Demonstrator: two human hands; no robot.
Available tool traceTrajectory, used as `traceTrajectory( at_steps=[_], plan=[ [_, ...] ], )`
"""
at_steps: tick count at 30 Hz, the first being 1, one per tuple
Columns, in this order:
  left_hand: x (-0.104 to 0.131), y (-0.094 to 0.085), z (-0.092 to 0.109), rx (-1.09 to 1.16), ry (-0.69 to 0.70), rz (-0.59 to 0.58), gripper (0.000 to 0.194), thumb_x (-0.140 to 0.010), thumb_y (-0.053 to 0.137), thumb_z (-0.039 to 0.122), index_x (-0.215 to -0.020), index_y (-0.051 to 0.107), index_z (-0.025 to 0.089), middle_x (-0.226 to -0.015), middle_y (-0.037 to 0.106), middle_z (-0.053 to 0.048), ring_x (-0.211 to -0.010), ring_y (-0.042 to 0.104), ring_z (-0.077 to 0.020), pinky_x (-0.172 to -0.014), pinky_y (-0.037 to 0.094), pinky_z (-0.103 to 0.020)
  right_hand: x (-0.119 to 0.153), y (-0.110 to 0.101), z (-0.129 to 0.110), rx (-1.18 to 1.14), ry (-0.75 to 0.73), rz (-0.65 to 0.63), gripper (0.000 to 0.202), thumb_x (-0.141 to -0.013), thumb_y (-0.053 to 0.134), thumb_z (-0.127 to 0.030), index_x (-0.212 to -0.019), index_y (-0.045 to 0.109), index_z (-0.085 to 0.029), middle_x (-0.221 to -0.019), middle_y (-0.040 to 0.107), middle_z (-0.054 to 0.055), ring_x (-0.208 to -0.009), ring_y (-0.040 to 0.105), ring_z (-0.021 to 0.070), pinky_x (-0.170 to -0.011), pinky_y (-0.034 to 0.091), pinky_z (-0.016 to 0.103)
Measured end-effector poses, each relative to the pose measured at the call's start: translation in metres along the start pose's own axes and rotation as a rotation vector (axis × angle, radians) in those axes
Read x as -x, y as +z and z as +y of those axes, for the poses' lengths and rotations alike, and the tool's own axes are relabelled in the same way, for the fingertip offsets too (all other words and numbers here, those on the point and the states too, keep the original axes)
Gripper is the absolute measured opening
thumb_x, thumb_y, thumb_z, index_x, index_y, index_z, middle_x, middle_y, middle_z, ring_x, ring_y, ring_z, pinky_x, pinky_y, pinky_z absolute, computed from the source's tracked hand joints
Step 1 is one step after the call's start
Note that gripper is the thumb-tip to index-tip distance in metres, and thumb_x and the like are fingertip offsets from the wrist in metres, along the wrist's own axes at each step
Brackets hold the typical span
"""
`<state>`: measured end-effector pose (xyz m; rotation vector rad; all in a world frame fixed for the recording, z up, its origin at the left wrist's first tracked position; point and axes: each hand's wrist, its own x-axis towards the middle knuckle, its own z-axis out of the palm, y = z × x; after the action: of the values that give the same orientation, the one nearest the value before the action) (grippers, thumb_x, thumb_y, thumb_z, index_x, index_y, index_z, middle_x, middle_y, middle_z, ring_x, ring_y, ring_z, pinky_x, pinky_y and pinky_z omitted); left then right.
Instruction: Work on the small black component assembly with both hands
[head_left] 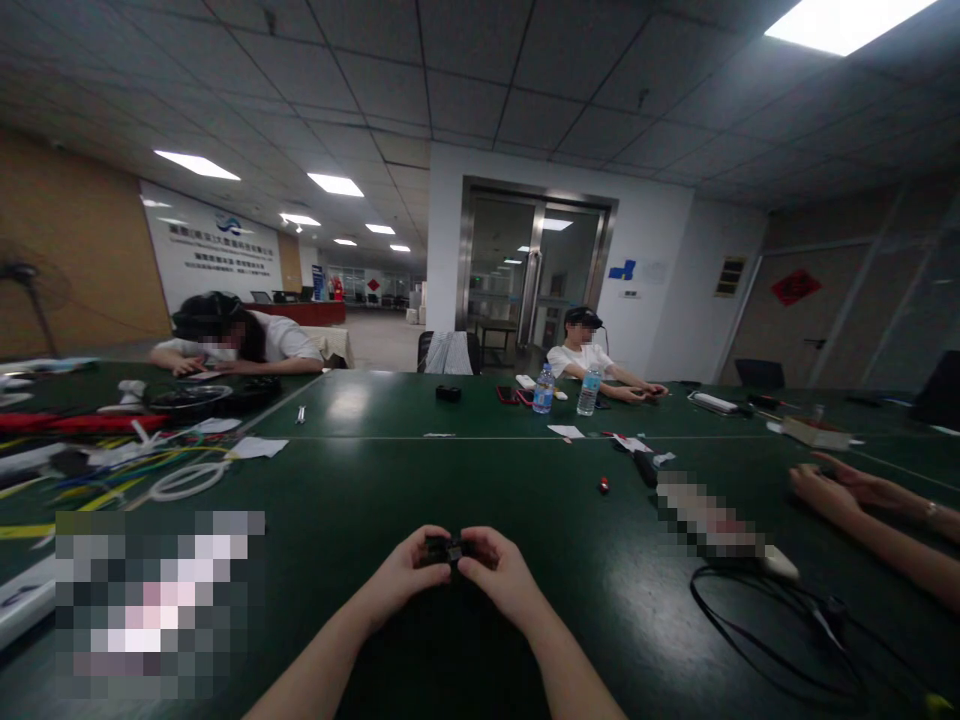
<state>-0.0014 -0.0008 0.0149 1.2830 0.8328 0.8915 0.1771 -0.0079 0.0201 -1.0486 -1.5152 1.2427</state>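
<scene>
A small dark object [453, 550] is held between my two hands, just above the green table [375, 480] near its front edge. My left hand [411, 572] grips its left side between thumb and fingers. On the right side, my right hand [496, 572] pinches it in the same way. The thumbs are close together in front of it. Its details are too small and dark to make out.
Cables [187, 482] and papers lie left. Two water bottles [543, 390], a small red item [604, 485] and a black cord [720, 620] are ahead and right. Another person's hands [832, 490] reach in from the right; two people sit across the table.
</scene>
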Motion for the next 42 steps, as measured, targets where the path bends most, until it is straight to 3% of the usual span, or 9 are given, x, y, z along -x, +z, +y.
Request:
traceTrajectory(
  at_steps=[4,9,13,23,28,32,38,42],
  plan=[
    [0.0007,0.0009,0.0021,0.003,-0.001,0.019,0.036,-0.063,0.070,0.020,-0.094,0.051,0.021,-0.083,0.059,0.001,-0.074,0.058,-0.0147,-0.074,0.044,-0.031,-0.0038,-0.0017,0.0099,0.005,-0.026,0.007,0.035,-0.064,0.069,-0.026,-0.097,0.059,-0.019,-0.093,0.064,0.004,-0.090,0.060,0.0200,-0.084,0.046,0.036],
    [0.0019,-0.0008,0.0007,0.046,-0.005,0.025,0.048,-0.065,0.069,0.018,-0.107,0.047,0.023,-0.088,0.060,-0.001,-0.077,0.059,-0.0160,-0.078,0.044,-0.035,-0.0044,-0.0023,0.0099,0.018,-0.026,-0.002,0.031,-0.067,0.067,-0.029,-0.095,0.060,-0.020,-0.092,0.064,0.004,-0.089,0.060,0.0200,-0.082,0.046,0.036],
    [0.0021,-0.0006,0.0002,0.029,-0.001,0.020,0.036,-0.065,0.068,0.019,-0.098,0.053,0.020,-0.089,0.059,-0.001,-0.078,0.058,-0.0162,-0.078,0.044,-0.035,-0.0041,-0.0019,0.0094,0.039,-0.031,-0.003,0.032,-0.068,0.066,-0.029,-0.097,0.060,-0.019,-0.094,0.063,0.005,-0.090,0.059,0.0201,-0.081,0.046,0.035],
    [-0.0004,-0.0005,-0.0030,-0.033,0.012,-0.043,0.037,-0.066,0.068,0.017,-0.100,0.053,0.021,-0.091,0.058,-0.001,-0.081,0.057,-0.0159,-0.076,0.044,-0.033,-0.0014,-0.0007,0.0062,0.104,-0.099,-0.042,0.022,-0.067,0.066,-0.032,-0.086,0.065,-0.022,-0.097,0.060,0.003,-0.089,0.058,0.0204,-0.076,0.047,0.033],
    [-0.0008,-0.0007,-0.0023,-0.064,0.019,-0.056,0.034,-0.070,0.064,0.022,-0.101,0.051,0.020,-0.090,0.058,-0.002,-0.081,0.057,-0.0163,-0.076,0.044,-0.034,-0.0005,-0.0018,0.0057,0.164,-0.081,-0.054,0.023,-0.069,0.064,-0.028,-0.092,0.064,-0.023,-0.099,0.060,0.002,-0.089,0.057,0.0194,-0.076,0.046,0.032],
    [-0.0011,-0.0004,-0.0013,-0.060,0.007,-0.055,0.038,-0.067,0.067,0.026,-0.100,0.050,0.021,-0.090,0.058,-0.002,-0.083,0.057,-0.0176,-0.079,0.043,-0.036,-0.0024,-0.0009,0.0106,0.211,-0.110,-0.022,0.021,-0.068,0.063,-0.023,-0.089,0.062,-0.022,-0.094,0.061,0.001,-0.088,0.057,0.0186,-0.076,0.045,0.031],
    [-0.0004,0.0003,0.0004,-0.010,0.016,-0.083,0.041,-0.069,0.066,0.025,-0.104,0.045,0.023,-0.095,0.057,-0.002,-0.085,0.057,-0.0172,-0.081,0.042,-0.035,-0.0025,-0.0009,0.0081,0.223,-0.144,0.006,0.017,-0.067,0.064,-0.023,-0.084,0.063,-0.022,-0.106,0.057,0.003,-0.100,0.053,0.0207,-0.083,0.041,0.033],
    [0.0020,0.0016,0.0056,-0.026,0.013,-0.044,0.039,-0.071,0.064,0.024,-0.104,0.045,0.022,-0.090,0.058,-0.002,-0.081,0.058,-0.0176,-0.078,0.041,-0.035,-0.0058,-0.0069,0.0068,0.014,-0.104,0.105,0.023,-0.068,0.065,-0.030,-0.088,0.061,-0.021,-0.110,0.056,0.005,-0.103,0.053,0.0213,-0.089,0.040,0.036]
  ],
)
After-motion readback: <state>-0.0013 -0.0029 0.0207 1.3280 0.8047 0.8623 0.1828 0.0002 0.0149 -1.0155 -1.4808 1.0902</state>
